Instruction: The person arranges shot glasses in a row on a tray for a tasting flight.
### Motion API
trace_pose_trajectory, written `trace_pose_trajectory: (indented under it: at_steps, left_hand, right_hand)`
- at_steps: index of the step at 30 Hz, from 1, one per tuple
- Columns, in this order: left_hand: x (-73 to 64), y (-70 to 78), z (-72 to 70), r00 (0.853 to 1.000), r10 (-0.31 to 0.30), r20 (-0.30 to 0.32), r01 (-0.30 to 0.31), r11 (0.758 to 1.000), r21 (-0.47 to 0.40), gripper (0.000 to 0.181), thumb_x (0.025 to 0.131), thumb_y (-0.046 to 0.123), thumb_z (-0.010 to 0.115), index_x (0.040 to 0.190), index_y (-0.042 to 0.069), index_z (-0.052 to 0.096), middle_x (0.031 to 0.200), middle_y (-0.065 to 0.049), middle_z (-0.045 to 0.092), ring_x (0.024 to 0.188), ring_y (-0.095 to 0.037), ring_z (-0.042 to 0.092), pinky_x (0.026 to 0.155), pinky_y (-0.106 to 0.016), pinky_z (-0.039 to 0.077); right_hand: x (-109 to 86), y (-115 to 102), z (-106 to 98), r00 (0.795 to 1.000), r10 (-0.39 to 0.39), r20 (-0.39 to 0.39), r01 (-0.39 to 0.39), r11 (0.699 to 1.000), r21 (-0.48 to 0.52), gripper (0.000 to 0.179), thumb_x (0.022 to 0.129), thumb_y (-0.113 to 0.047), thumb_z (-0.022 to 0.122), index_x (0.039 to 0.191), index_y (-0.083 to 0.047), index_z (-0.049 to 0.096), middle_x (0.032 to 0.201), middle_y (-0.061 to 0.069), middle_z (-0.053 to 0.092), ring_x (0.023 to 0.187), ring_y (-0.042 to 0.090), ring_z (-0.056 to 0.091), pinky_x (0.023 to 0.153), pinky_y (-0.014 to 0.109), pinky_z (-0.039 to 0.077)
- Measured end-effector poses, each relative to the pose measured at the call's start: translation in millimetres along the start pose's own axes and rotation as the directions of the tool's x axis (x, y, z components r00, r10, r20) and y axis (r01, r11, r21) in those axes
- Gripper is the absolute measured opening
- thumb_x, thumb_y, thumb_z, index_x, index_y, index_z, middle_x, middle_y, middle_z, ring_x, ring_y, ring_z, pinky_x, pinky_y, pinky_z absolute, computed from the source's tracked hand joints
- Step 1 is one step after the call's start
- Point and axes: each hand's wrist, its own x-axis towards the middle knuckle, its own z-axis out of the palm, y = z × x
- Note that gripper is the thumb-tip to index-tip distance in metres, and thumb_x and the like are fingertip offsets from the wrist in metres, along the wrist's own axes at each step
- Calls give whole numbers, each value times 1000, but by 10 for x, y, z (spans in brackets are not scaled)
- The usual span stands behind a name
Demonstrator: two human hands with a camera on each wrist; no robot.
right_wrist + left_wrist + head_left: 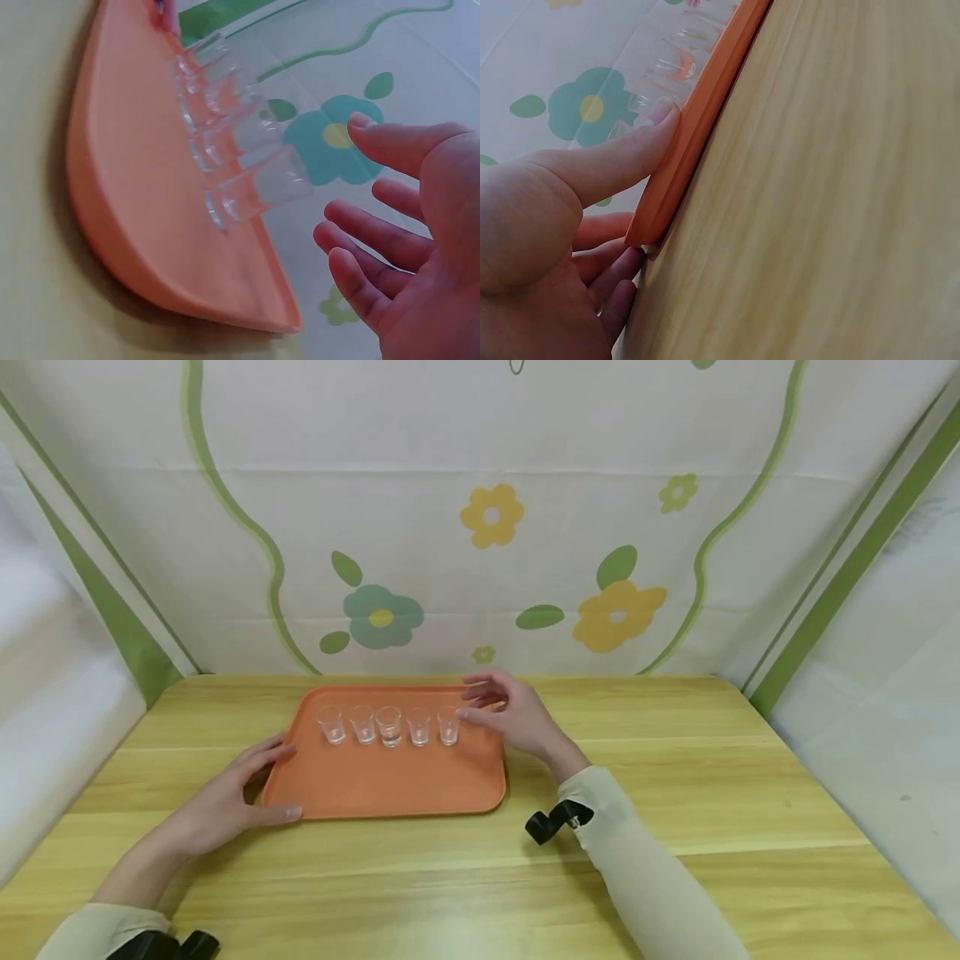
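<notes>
An orange tray (390,785) lies on the wooden table (675,793) with a row of several small clear glasses (389,727) standing upright across its far half. My left hand (255,785) rests at the tray's near left corner, thumb straight along the front rim and fingers along the left side. In the left wrist view the thumb (622,161) presses on the tray rim (705,112). My right hand (480,702) hovers with spread fingers just right of the rightmost glass (448,726). The right wrist view shows that hand (352,180) apart from the nearest glass (259,191), holding nothing.
A flowered white cloth (487,527) hangs behind the table and white sheets close both sides. Bare wood stretches to the right of the tray and in front of it. Black wrist cameras (555,820) sit on both sleeves.
</notes>
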Motion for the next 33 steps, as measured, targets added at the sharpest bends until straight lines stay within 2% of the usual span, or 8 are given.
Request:
trace_pose_trajectory:
  at_steps: [3, 8, 13, 20, 26, 33]
  left_hand:
    - [1, 8, -9, 1000, -4, 0, 4, 1000, -9, 93, 92, 31, 84, 163, -2, 35, 178, -21, 13, 157, -58, 20, 94, 9, 20]
    - [8, 8, -7, 1000, 8, -3, -8, 1000, -19, 92, 92, 31, 84, 163, -3, 35, 178, -21, 12, 158, -59, 16, 94, 9, 18]
    - [14, -3, -7, 1000, 6, 0, -6, 1000, -25, 92, 92, 30, 84, 163, -3, 35, 178, -21, 12, 158, -58, 17, 94, 9, 19]
    - [12, -7, -11, 1000, -4, 2, 4, 1000, -28, 92, 92, 31, 84, 163, -2, 35, 178, -20, 12, 157, -58, 20, 94, 9, 21]
    - [4, 1, -7, 1000, -3, -3, 3, 1000, -21, 92, 92, 31, 84, 163, -2, 35, 178, -21, 13, 158, -58, 19, 94, 9, 19]
    - [9, -4, 5, 1000, -11, 3, 11, 1000, -9, 92, 93, 28, 84, 164, -3, 33, 177, -23, 13, 156, -59, 21, 94, 8, 19]
  right_hand:
    - [-13, -44, -92, 999, -35, -16, 35, 999, -7, 47, 96, -27, 81, 139, -19, 64, 131, 13, 73, 116, 23, 71, 96, 41, 57]
    - [-42, -76, -266, 998, -60, -36, 60, 998, -12, 48, 95, -27, 82, 139, -21, 64, 129, 4, 75, 121, 29, 69, 97, 41, 54]
    - [-76, -45, -442, 997, -58, -49, 59, 998, 23, 51, 94, -24, 83, 141, -21, 63, 135, 8, 72, 127, 32, 65, 103, 46, 53]
    - [-82, 108, -634, 997, -26, -70, 27, 999, 23, 55, 94, -24, 83, 144, -21, 61, 141, 13, 69, 131, 27, 64, 108, 44, 52]
    - [-78, 263, -724, 996, -20, -82, 22, 1000, 18, 57, 93, -22, 84, 145, -18, 60, 142, 12, 69, 138, 36, 59, 113, 51, 47]
    - [-98, 429, -784, 998, 19, -55, -18, 1000, 15, 60, 95, -21, 82, 149, -14, 57, 149, 21, 62, 144, 44, 52, 119, 57, 41]
